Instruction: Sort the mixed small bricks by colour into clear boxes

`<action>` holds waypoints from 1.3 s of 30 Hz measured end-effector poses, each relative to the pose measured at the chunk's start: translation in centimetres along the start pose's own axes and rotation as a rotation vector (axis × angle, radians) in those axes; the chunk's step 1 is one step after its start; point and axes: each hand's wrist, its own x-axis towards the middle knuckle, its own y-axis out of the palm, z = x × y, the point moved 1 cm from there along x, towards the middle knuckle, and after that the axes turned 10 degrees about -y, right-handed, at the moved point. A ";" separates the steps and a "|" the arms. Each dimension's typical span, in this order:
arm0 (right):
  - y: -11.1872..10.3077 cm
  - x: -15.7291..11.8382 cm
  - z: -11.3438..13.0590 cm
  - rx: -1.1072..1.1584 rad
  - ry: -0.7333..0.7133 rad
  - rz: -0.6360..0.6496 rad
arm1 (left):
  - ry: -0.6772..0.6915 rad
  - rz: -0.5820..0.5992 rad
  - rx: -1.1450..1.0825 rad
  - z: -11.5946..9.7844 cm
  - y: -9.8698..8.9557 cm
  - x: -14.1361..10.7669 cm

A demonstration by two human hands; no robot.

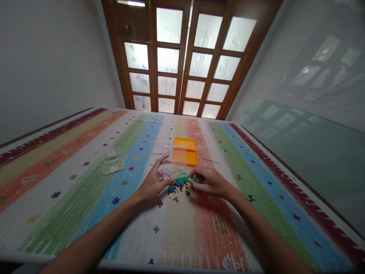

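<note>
A small heap of tiny building bricks (179,185), blue, green, brown and cream, lies on the striped tablecloth between my hands. Behind it is a clear plastic box (174,170) with a few pale pieces inside. My left hand (156,179) grips this box at its left side, index finger stretched along it and thumb reaching over the heap's edge. At the heap's right side, my right hand (208,180) has thumb and fingers pinched together. Whatever sits between those fingertips is too small to make out.
Past the box stands an orange two-part tray (186,152), with a clear lid (209,163) to its right. Farther left sits an open clear case (113,164) with yellow pieces. White walls flank the table (119,213), and wooden glazed doors (182,57) rise beyond it.
</note>
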 end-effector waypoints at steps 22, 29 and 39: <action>1.7 8.6 1.1 -0.193 -0.091 0.213 | -0.033 0.103 -0.148 0.4 0.6 0.0; 1.1 7.9 0.8 -0.240 -0.074 0.204 | -0.020 0.069 -0.086 0.4 0.5 -0.2; -0.1 7.4 1.3 -0.248 -0.006 0.196 | -0.016 0.053 -0.061 1.0 0.2 0.1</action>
